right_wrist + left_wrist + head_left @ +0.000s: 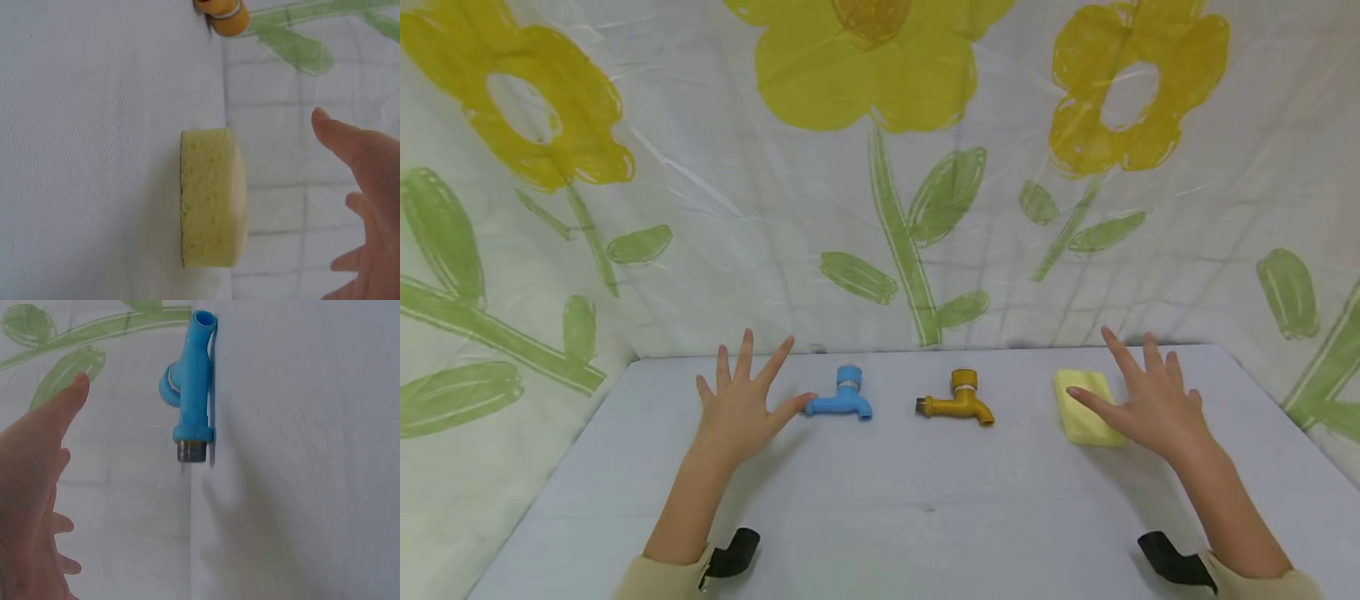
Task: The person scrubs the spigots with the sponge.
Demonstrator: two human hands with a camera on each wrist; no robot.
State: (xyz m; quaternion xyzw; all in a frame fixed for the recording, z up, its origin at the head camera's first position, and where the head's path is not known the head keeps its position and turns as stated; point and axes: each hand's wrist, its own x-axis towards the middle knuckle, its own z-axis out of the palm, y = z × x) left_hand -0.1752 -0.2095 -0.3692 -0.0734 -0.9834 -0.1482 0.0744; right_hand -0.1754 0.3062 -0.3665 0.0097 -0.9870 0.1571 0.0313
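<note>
The left hand (737, 412) is raised above the white table (880, 500), fingers spread, gripping nothing. The blue tap (842, 403) lies just beside its thumb, spout to the right. The ochre tap (958, 406) lies at mid-table, spout also right. The yellow sponge (1082, 421) lies flat near the right hand (1157, 408), which is raised, fingers spread, and apart from the sponge.

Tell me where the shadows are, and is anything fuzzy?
Head view: soft shadows on the white table; left wrist view: a blurry-edged shadow near the blue tap; right wrist view: a faint shadow left of the yellow sponge, whose holes show, while the flowered cloth behind looks fuzzier.
</note>
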